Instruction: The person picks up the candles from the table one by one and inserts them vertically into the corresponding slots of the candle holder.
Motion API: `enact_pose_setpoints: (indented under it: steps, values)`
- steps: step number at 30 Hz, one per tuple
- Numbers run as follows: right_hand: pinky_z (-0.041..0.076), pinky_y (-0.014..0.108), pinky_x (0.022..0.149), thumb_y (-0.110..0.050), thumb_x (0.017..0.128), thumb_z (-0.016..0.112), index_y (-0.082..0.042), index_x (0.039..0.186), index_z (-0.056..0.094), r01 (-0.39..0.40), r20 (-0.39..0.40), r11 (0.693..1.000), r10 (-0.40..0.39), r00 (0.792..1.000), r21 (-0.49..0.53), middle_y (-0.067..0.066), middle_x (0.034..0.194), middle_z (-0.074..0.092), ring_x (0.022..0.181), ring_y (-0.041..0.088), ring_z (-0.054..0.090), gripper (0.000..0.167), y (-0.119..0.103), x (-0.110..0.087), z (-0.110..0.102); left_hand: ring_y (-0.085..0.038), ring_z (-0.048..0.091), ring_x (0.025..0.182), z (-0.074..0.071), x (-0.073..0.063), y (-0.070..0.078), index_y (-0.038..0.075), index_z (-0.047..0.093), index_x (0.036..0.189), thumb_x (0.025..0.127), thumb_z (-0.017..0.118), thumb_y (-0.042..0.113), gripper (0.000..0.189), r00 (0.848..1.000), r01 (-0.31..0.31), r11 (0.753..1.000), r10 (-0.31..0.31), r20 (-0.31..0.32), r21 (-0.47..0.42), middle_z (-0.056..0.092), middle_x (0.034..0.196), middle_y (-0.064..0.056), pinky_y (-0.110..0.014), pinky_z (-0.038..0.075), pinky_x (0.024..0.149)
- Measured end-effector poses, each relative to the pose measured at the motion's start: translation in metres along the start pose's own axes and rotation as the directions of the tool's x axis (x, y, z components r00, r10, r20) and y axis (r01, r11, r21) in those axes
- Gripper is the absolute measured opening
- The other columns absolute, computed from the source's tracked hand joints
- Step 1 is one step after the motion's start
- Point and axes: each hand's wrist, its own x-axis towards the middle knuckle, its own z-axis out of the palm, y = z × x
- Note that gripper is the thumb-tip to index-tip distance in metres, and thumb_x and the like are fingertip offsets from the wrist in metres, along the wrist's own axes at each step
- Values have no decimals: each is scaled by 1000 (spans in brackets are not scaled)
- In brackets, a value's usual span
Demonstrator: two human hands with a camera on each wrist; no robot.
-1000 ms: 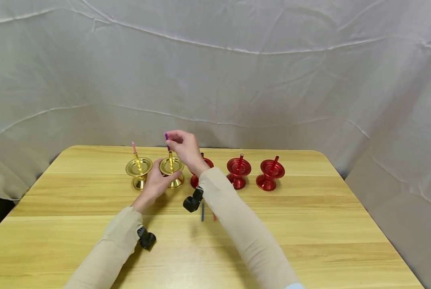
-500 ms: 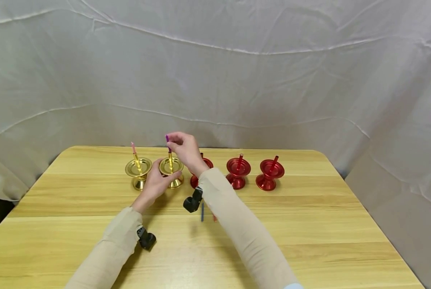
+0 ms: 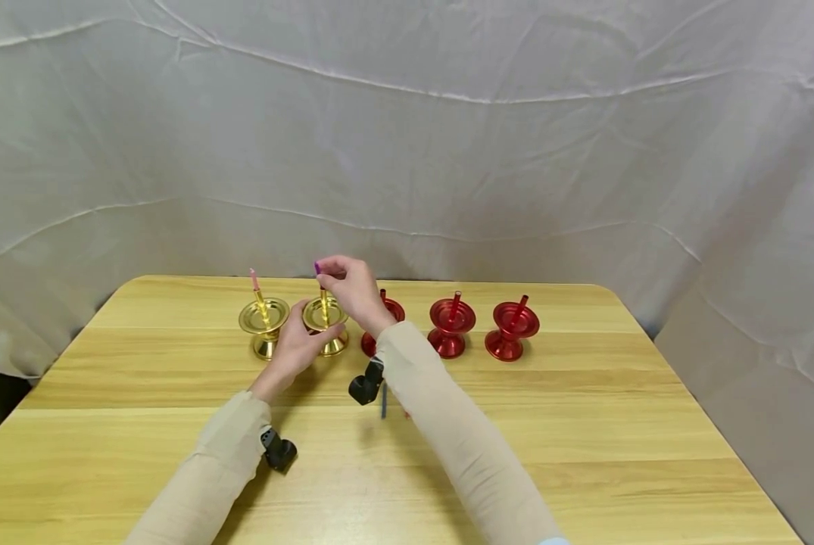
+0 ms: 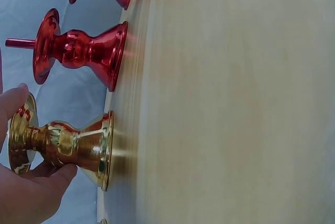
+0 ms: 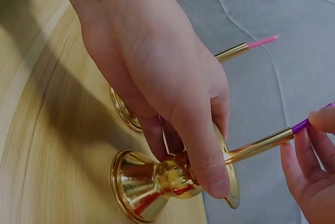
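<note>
In the head view my left hand (image 3: pixel 296 350) grips the second gold candle holder (image 3: pixel 335 344) from the left, which stands upright on the table. The right wrist view shows the left thumb lying along the holder's neck, just below its dish. My right hand (image 3: pixel 355 294) pinches a thin purple candle (image 5: pixel 300 125) between thumb and fingers. The candle's lower end is in the mouth of that holder's gold tube (image 5: pixel 259 145). Left of it stands another gold candle holder (image 3: pixel 264 347), with a pink candle (image 3: pixel 254 280) upright in its tube.
Three red candle holders (image 3: pixel 451 322) stand in a row to the right, the nearest partly behind my right hand. A blue candle (image 3: pixel 383 401) and a partly covered red stick (image 3: pixel 407 414) lie on the wooden table (image 3: pixel 618 424). Pale cloth (image 3: pixel 447 166) hangs behind.
My right hand has moved slightly down, and the purple candle sits lower at the gold tube. The left hand keeps its grip on the holder.
</note>
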Motion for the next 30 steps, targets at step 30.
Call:
enact_pose_setpoints:
  steps: [30]
  values:
    - [51, 22, 82, -5, 94, 62, 1, 116, 65, 37, 71, 980, -23, 997, -195, 10, 104, 68, 97, 18, 64, 23, -2, 1, -8, -39, 18, 141, 6, -12, 14, 0, 5, 153, 84, 75, 28, 102, 995, 78, 997, -78, -59, 1, 15, 155, -26, -50, 18, 114]
